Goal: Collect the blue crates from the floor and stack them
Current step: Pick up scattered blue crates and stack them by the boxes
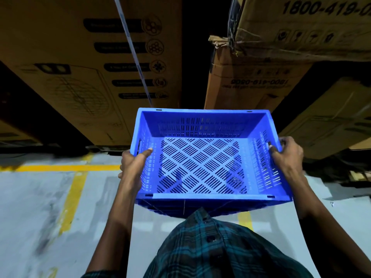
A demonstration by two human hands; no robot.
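Blue crate hangs in front of your chest, off the floor. Your left hand grips its left rim, thumb inside; your right hand grips the right handle slot. Cardboard boxes stand ahead.

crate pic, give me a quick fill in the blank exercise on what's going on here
1. The crate is coloured ____.
2. The crate is held by ____ hands, the left hand and right hand on opposite side walls.
3. Inside, the crate is ____.
4. The lines painted on the floor are ____.

Missing words: blue; two; empty; yellow
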